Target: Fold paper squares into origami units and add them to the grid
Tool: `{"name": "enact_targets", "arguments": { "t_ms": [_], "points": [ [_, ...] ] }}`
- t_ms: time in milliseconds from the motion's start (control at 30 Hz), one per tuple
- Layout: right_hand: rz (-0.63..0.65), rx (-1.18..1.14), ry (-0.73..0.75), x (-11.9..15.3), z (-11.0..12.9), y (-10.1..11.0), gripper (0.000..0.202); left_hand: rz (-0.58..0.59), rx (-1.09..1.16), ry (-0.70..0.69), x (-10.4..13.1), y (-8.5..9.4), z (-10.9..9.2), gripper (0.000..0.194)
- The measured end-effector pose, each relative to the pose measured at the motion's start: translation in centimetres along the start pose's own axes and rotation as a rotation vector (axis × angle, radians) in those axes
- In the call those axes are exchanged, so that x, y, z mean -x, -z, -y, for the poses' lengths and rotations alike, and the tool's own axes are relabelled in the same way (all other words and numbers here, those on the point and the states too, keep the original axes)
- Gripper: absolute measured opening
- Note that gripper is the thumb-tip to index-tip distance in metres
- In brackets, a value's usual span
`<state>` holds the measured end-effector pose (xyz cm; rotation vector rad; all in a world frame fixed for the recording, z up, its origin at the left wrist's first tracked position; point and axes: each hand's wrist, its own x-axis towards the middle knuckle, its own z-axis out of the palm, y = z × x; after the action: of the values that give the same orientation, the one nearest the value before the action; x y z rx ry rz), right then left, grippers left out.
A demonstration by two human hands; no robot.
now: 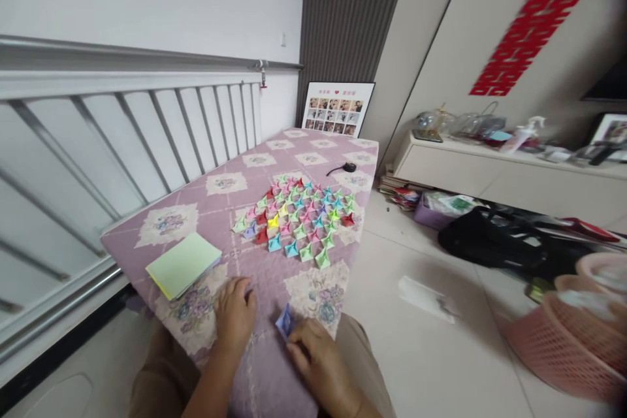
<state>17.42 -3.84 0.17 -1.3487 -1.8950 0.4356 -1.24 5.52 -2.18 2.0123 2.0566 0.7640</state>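
Note:
A small purple folded paper piece (285,322) stands on the flowered tablecloth near the front, against the fingertips of my right hand (318,356). The fingers of that hand are curled together at its edge. My left hand (236,313) rests on the cloth to the left, fingers bent; whether anything is under them is hidden. Beyond my left hand, at the left, lies a stack of pale green paper sheets (185,264). Several folded paper pieces (300,231) in green, pink, blue, red and yellow stand in rows on the middle of the table.
A small black object with a cord (349,168) lies on the far right of the table (274,144). A framed photo board (337,109) leans at the far end. Metal railing runs along the left. Pink baskets (563,346) and a black bag (482,235) are on the floor at right.

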Motion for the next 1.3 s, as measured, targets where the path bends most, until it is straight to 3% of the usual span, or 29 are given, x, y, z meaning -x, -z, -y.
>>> {"name": "enact_targets", "arguments": {
  "t_ms": [200,367,600,800,1300],
  "points": [
    [-0.205,0.04,-0.091,-3.5,-5.8,5.4,0.01,0.009,-0.166,-0.036,0.3,-0.8,-0.3,0.028],
    [-0.275,0.115,-0.137,-7.4,-12.0,9.5,0.011,0.039,-0.301,-0.077,0.2,-1.3,-0.9,0.031],
    [-0.243,0.249,-0.211,-11.4,-17.6,11.4,0.018,0.074,-0.388,-0.061,0.0,-1.4,-1.5,0.033],
    [-0.21,0.276,-0.217,-13.1,-19.4,11.4,0.02,0.102,-0.397,-0.043,-0.2,-1.5,-1.6,0.034],
    [-0.154,0.335,-0.254,-13.8,-20.3,11.1,0.019,0.107,-0.382,-0.036,-0.4,-1.5,-1.7,0.033]
  ]
}}
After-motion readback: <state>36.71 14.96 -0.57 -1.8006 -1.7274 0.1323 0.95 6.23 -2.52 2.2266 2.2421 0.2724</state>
